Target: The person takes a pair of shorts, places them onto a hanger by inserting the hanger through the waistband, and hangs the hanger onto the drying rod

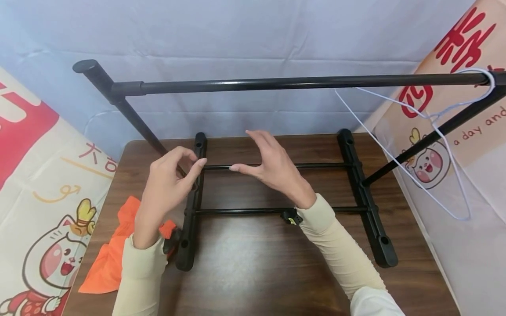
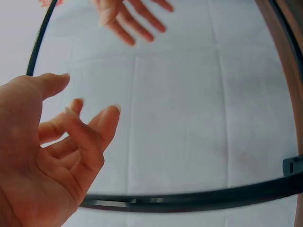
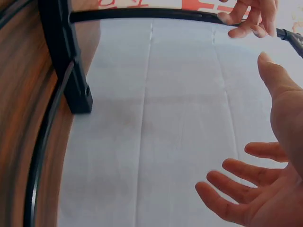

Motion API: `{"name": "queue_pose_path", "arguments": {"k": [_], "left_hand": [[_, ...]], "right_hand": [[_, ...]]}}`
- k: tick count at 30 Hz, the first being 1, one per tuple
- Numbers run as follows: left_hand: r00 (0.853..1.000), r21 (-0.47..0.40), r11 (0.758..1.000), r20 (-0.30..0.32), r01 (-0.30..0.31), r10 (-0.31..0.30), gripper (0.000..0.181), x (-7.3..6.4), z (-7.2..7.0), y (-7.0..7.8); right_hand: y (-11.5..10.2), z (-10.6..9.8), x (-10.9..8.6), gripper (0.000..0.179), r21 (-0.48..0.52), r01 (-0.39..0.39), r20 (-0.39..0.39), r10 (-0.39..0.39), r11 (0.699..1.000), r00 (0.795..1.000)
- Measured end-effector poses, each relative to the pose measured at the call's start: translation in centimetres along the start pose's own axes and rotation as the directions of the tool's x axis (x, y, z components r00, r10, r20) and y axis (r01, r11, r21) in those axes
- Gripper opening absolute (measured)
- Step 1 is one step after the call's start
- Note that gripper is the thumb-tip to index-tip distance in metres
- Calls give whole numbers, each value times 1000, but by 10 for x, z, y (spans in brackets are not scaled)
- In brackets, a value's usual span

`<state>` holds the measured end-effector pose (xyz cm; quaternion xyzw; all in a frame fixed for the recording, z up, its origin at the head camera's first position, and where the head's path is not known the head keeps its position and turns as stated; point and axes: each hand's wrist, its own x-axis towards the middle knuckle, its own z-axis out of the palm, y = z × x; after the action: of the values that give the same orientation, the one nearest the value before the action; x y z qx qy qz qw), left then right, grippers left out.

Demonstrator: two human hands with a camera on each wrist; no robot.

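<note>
My left hand (image 1: 168,182) hovers beside the left upright of a black metal rack (image 1: 245,84), fingers loosely bent. The left wrist view shows the same hand (image 2: 61,146) with a gap between thumb and fingers and nothing in it. To its right my right hand (image 1: 272,169) is held in the air over the rack's lower bars, thumb and fingers spread apart. In the right wrist view that hand (image 3: 251,184) holds nothing. A white wire hanger (image 1: 431,116) hangs at the right end of the rack's top bar.
A crumpled orange cloth (image 1: 114,252) lies on the brown wooden table (image 1: 245,267), left of the rack's left foot (image 1: 189,237). The right foot (image 1: 381,241) stands near the table's right side. A pale curtain (image 1: 245,39) is behind, with printed cartoon sheets (image 1: 442,149) at both sides.
</note>
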<state>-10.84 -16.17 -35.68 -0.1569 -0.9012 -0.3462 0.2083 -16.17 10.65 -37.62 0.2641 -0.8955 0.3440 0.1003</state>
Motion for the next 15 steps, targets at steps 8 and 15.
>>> {"name": "queue_pose_path", "arguments": {"k": [8, 15], "left_hand": [[990, 76, 987, -5, 140, -140, 20, -24, -24, -16], [939, 137, 929, -52, 345, -341, 26, -61, -43, -54]], "right_hand": [[-6, 25, -6, 77, 52, 42, 77, -46, 998, 996], [-14, 48, -7, 59, 63, 85, 131, -93, 994, 987]]}}
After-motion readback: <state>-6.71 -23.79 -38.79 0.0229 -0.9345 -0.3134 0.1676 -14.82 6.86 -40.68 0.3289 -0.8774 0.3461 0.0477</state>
